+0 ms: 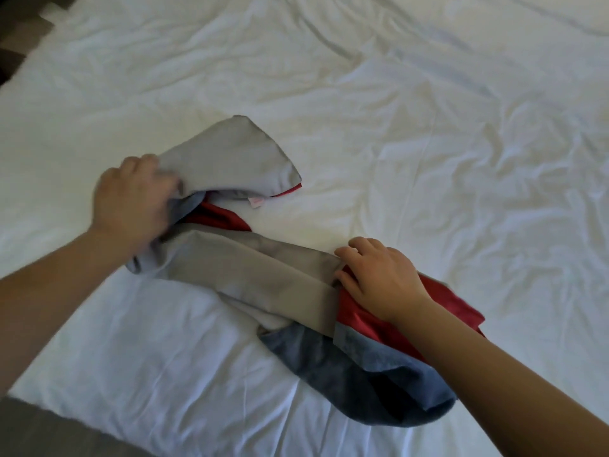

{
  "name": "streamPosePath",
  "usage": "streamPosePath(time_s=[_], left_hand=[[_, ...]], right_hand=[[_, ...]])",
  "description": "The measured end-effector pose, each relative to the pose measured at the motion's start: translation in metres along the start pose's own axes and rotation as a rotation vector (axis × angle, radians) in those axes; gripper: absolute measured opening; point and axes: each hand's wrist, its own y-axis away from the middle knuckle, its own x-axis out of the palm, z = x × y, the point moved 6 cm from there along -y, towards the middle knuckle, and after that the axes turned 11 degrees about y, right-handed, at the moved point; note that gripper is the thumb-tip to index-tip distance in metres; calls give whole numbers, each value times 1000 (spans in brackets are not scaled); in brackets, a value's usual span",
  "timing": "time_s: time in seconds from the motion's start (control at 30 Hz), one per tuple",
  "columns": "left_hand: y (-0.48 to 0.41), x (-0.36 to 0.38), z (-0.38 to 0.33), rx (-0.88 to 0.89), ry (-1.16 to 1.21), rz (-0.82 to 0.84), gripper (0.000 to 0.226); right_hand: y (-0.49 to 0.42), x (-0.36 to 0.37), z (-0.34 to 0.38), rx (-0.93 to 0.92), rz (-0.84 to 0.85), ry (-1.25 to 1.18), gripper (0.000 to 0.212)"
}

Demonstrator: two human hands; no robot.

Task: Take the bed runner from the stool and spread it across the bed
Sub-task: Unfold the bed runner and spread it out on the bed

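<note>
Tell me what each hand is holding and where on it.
Both hold the bed runner, still bunched on the white bed sheet. The left hand grips its grey folded end; the right hand clutches the bunched middle, where grey meets red.

Head view, close above the bed [395,127]
One camera looks forward and steeply down; the wrinkled bed fills nearly the whole picture.

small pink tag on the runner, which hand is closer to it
Left. The left hand grips the grey fold of the bed runner just left of the pink tag; the right hand holds the bunched cloth farther off, below and right.
</note>
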Motion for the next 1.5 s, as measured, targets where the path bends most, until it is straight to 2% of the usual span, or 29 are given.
streamPosePath(time_s=[0.03, 0.13, 0.27, 0.4, 0.53, 0.73, 0.87, 0.97, 1.1, 1.17, 1.23, 1.3, 1.37, 1.43, 1.47, 1.5], left_hand=[[9, -2, -28, 60, 108, -42, 37], [43, 1, -131, 291, 423, -31, 51], [70, 20, -248, 412, 626, 116, 65], [75, 25, -298, 387, 831, 65, 38], [77, 22, -318, 348, 843, -54, 21], [70, 4, -348, 345, 904, -147, 26], [69, -8, -390, 423, 842, -142, 31], [72, -11, -426, 500, 802, -67, 33], [82, 2, -459, 568, 723, 52, 41], [88, 5, -465, 537, 706, 69, 47], [94, 5, -470, 522, 707, 83, 58], [100, 6, -474, 514, 690, 103, 65], [104, 8, -478, 503, 675, 81, 54], [108, 7, -481, 487, 663, 5, 31], [109, 7, -483, 479, 648, -41, 22], [110, 7, -486, 479, 634, -84, 16]], right_hand=[[2, -2, -1, -11, -1, 7, 34], [13, -6, -8, -83, 15, 43, 43], [33, -3, -29, -61, 37, 13, 42], [46, 1, -42, -35, -11, -25, 34], [57, -4, -55, -26, -83, -84, 25], [96, -15, -127, 112, -137, 18, 24], [142, -6, -200, 251, -45, 142, 28], [190, 11, -254, 406, 55, 201, 26], [234, 37, -279, 529, 192, 193, 25], [236, 41, -274, 543, 145, 182, 25], [232, 32, -262, 527, -2, 126, 28], [224, 18, -243, 431, -132, 0, 32], [212, 10, -222, 292, -130, -35, 43], [198, 16, -209, 227, -23, -31, 55], [192, 22, -207, 209, 28, -6, 55], [188, 27, -206, 196, 55, 40, 47]])
